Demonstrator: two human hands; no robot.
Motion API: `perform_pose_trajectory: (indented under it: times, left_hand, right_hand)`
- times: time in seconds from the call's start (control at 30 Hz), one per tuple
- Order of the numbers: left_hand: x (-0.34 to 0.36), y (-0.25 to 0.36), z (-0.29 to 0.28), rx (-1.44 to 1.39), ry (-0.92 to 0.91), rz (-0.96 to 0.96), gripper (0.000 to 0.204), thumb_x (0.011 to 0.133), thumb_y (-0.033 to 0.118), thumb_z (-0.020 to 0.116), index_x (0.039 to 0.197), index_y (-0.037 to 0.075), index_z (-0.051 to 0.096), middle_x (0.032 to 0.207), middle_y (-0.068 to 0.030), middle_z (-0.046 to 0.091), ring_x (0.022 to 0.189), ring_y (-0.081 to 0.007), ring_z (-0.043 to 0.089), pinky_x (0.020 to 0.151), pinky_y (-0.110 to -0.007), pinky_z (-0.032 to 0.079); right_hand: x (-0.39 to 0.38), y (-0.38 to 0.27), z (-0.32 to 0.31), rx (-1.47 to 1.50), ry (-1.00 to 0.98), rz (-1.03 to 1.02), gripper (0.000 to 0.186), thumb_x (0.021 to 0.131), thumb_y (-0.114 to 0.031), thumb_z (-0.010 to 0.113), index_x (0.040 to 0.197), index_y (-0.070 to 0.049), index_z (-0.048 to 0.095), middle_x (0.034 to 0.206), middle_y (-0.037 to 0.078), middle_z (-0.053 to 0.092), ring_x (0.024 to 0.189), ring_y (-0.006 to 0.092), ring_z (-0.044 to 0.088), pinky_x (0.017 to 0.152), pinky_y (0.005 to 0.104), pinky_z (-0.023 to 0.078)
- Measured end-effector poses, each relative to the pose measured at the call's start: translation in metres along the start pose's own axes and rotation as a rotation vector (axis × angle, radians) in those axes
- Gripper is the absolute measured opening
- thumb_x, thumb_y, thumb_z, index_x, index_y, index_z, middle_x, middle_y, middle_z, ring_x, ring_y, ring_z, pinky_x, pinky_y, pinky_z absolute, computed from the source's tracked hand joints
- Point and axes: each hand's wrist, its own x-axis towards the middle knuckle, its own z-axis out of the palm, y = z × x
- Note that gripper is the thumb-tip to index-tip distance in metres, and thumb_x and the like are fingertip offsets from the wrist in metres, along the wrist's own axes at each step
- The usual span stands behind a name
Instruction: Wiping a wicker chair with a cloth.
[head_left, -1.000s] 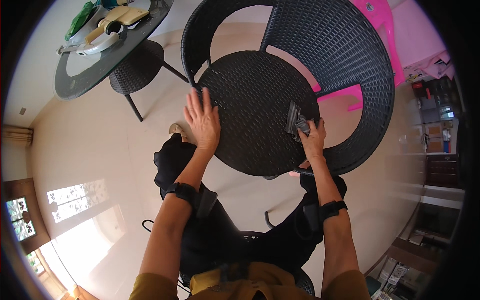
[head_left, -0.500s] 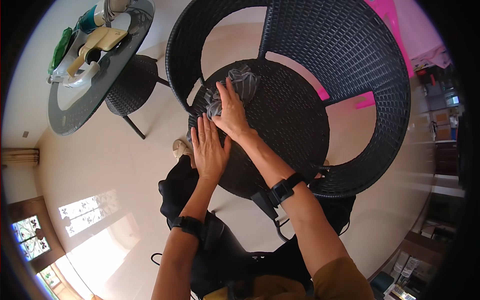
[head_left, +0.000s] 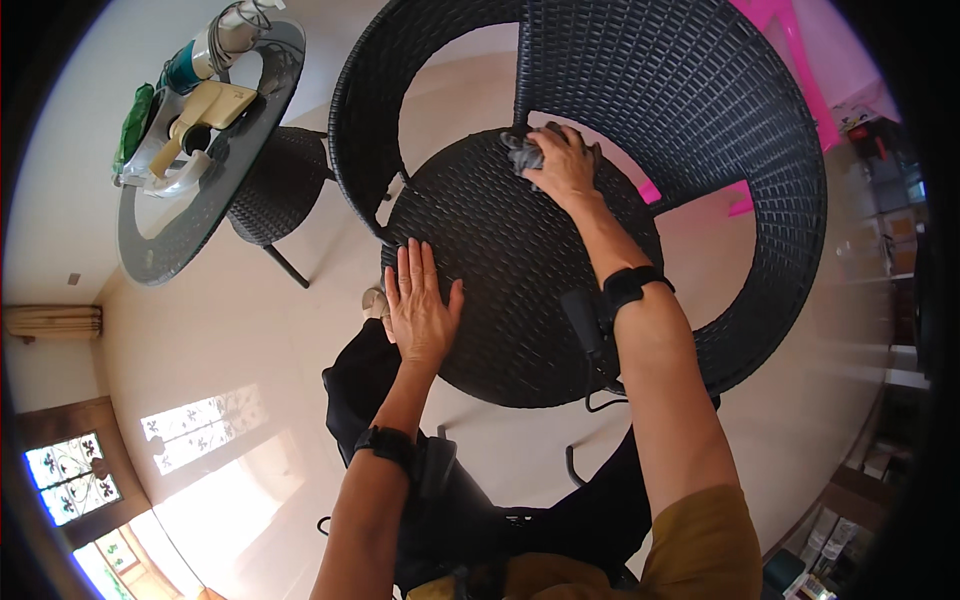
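The gray cloth and the right hand have gone from the left side of the seat to its far edge, near the chair back, so the two hands are now well apart. The cloth lies bunched on the seat, with the right fingers bent over it, gripping it. It looks thin, light and soft, so it should squash easily and not break. A good place to hold it is the fat, bunched middle, since a loose edge could slip out. The seat is black, round and woven; it looks stiff and bumpy, so the cloth may catch a little. The left hand rests flat by the seat's left edge, fingers straight, thumb out, holding nothing. That edge looks like a good spot for keeping the chair steady. A pink chair is behind the chair back. Off to the left is a glass table with a green bag and other bits on top.
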Motion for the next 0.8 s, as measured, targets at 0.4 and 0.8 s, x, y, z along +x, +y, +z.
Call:
perform_pose_trajectory:
  times: [0.4, 0.8]
  left_hand:
    - [0.002, -0.002, 0.013, -0.003, 0.066, 0.075, 0.065, 0.094, 0.040, 0.040, 0.142, -0.002, 0.029, 0.150, -0.0164, 0.027, 0.141, -0.0276, 0.021, 0.115, -0.043, 0.011]
    - [0.003, -0.006, 0.012, 0.049, 0.076, 0.043, 0.058, 0.097, 0.039, 0.037, 0.142, 0.001, 0.032, 0.149, -0.0133, 0.029, 0.140, -0.0255, 0.022, 0.115, -0.042, 0.012]
  right_hand:
    - [-0.141, 0.052, -0.036, -0.138, 0.142, 0.353, 0.062, 0.065, -0.018, 0.080, 0.121, -0.015, 0.054, 0.128, 0.001, 0.050, 0.125, 0.0314, 0.035, 0.094, 0.0537, 0.036]
    - [-0.249, -0.104, -0.016, 0.041, -0.017, 0.159, 0.076, 0.065, -0.022, 0.079, 0.131, -0.011, 0.043, 0.138, 0.013, 0.041, 0.125, 0.0352, 0.035, 0.092, 0.0555, 0.032]
